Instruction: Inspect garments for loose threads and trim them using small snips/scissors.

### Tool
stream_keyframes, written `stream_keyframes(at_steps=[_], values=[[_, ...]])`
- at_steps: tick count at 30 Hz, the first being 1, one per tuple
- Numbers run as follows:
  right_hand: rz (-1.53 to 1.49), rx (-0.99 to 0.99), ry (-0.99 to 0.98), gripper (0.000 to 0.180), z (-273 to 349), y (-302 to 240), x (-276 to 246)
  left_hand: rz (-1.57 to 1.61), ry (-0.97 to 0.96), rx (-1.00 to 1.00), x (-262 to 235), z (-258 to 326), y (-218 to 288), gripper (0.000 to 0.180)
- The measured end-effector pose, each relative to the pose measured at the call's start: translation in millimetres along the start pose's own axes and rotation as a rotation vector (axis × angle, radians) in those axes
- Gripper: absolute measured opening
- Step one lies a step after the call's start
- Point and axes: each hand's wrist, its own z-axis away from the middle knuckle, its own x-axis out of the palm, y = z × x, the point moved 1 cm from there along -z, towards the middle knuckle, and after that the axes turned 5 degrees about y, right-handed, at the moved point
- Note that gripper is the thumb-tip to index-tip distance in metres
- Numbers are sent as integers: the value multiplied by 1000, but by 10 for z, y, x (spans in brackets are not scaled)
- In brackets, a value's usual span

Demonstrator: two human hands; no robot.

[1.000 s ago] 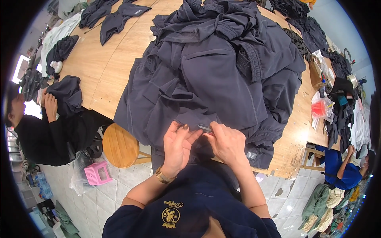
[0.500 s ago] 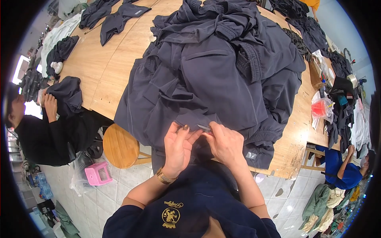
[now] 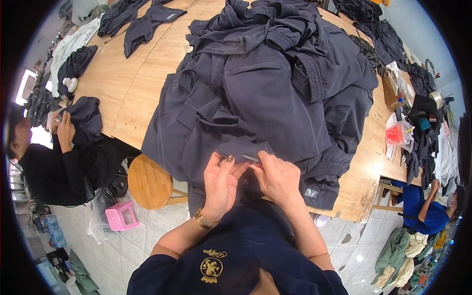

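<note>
A big heap of dark grey garments [image 3: 265, 103], with a slit pocket and gathered elastic edges showing, covers the table in front of me. At its near edge my left hand [image 3: 221, 184] pinches a fold of the cloth [image 3: 241, 146] between thumb and fingers. My right hand [image 3: 279, 179] is closed on small thread snips [image 3: 251, 158]. Their metal blades point left beside my left fingertips, and a bit of red shows under the right fingers. Whether the blades touch the cloth or a thread is too small to tell.
The wooden table [image 3: 132, 93] bears more dark garments [image 3: 147, 29] at the far left. A person in black [image 3: 59, 169] handles dark cloth there. A wooden stool [image 3: 147, 182] and pink stool [image 3: 122, 216] stand at left. At right are a bagged red drink [image 3: 397, 133] and a person in blue [image 3: 425, 211].
My right hand has shifted very slightly left with the snips, whose blades show a little more. My left hand keeps its place. The person at left has moved their hands on the cloth.
</note>
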Motion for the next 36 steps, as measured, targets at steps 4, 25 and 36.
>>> stream_keyframes(at_steps=[4, 25, 36], values=[[-8, -10, 3, 27, 0, 6, 20, -2, -6, -1, -3, 3, -10, 21], [-364, 112, 72, 37, -55, 76, 17, -92, 16, 30, 26, -64, -27, 14], [-947, 204, -122, 11, -274, 180, -323, -1190, -18, 819, 258, -68, 305, 42]])
